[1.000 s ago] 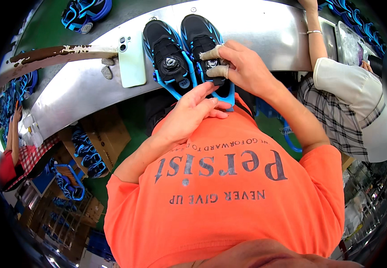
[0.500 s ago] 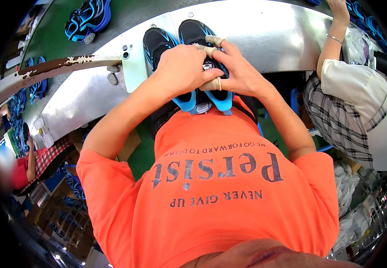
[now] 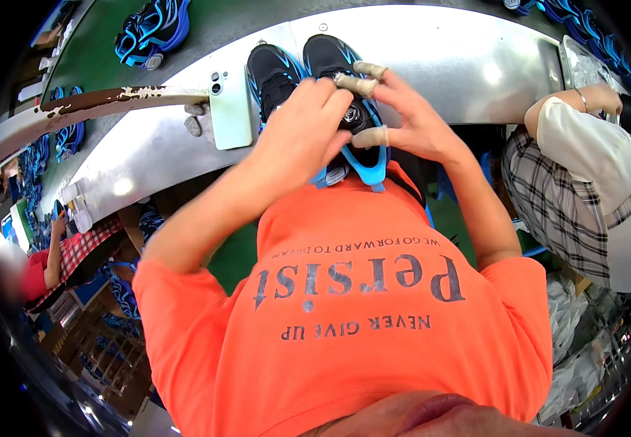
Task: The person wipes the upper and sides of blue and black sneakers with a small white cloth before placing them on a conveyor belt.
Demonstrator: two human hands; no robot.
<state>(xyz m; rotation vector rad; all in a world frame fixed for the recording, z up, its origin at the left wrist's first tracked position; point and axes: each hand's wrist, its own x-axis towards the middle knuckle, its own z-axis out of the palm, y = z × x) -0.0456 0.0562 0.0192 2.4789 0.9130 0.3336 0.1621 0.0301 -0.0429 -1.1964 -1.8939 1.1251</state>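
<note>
A pair of black and blue sneakers sits before me at the table's near edge, toes pointing away: the left sneaker (image 3: 273, 71) and the right sneaker (image 3: 328, 52). My left hand (image 3: 306, 120) reaches across the left sneaker, its fingers curled at the right sneaker's tongue; what they pinch is hidden. My right hand (image 3: 421, 124) is over the right sneaker's outer side. Its thumb and fingers wear beige finger covers (image 3: 370, 137) and are spread apart around a round black dial (image 3: 352, 115) on the tongue. A finger of each hand nearly meets above the dial.
Left of the sneakers lies a pale green phone (image 3: 231, 116), beside small grey stones (image 3: 194, 120) and a chipped metal bar (image 3: 122, 98). The metal table (image 3: 432, 54) curves ahead. More sneakers (image 3: 154, 33) lie on the green surface beyond. A co-worker (image 3: 585, 175) is at right, another person at far left.
My left thumb has drawn back from the dial, which shows more fully. My right thumb and fingers are spread wider. The co-worker's arm at right has come down toward the table's near side.
</note>
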